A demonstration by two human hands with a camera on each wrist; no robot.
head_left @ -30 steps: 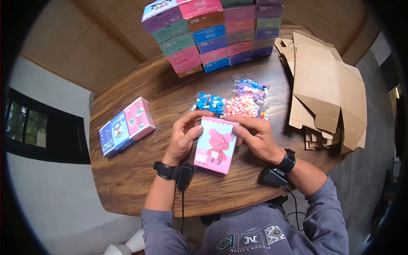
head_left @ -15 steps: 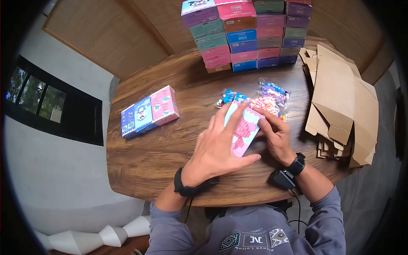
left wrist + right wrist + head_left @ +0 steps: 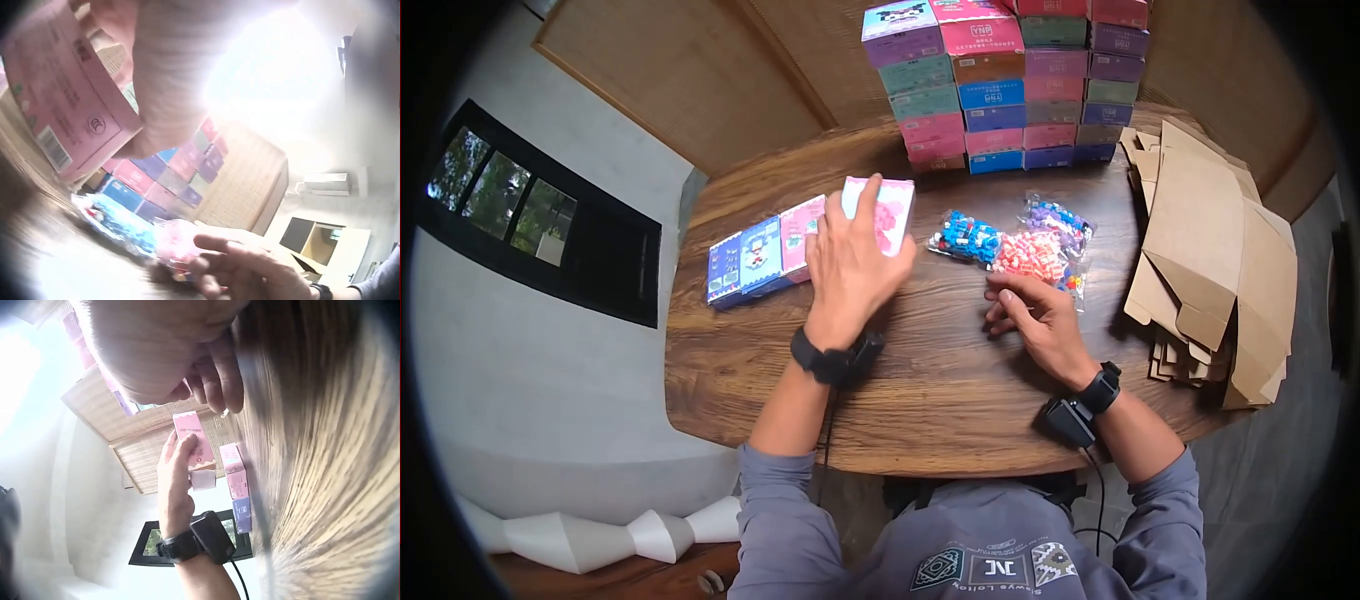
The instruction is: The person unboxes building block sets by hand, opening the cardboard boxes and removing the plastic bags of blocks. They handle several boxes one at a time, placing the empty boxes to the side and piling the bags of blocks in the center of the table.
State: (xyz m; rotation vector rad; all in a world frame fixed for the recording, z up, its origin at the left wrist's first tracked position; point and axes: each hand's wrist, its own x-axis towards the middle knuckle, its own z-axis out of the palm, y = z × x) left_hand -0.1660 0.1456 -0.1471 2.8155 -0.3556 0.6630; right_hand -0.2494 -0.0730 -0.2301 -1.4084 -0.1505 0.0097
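My left hand [image 3: 845,265] grips a small pink box [image 3: 890,222] with a pink block figure printed on its front. In the left wrist view, that box [image 3: 69,106] shows a pink side with a barcode, and the thumb and fingers reach round it. Right beside it lie a pink box [image 3: 800,222] and a blue box [image 3: 760,255], end to end. My right hand [image 3: 1045,322] holds nothing, its fingers loosely bent over the wooden table. Just beyond its fingertips are clear bags of small bricks: blue [image 3: 968,237], pink and white [image 3: 1030,257], and purple [image 3: 1062,222].
A tall stack of colourful boxes [image 3: 995,95] stands at the back of the table [image 3: 930,400]. Flattened brown cardboard [image 3: 1205,240] is piled along the right edge. Cables [image 3: 828,440] run down from both wrist cameras.
The pink box has gone from between both hands, over to the left beside the row of boxes, carried by the left hand. The right hand has let go of it and stayed near the bags.
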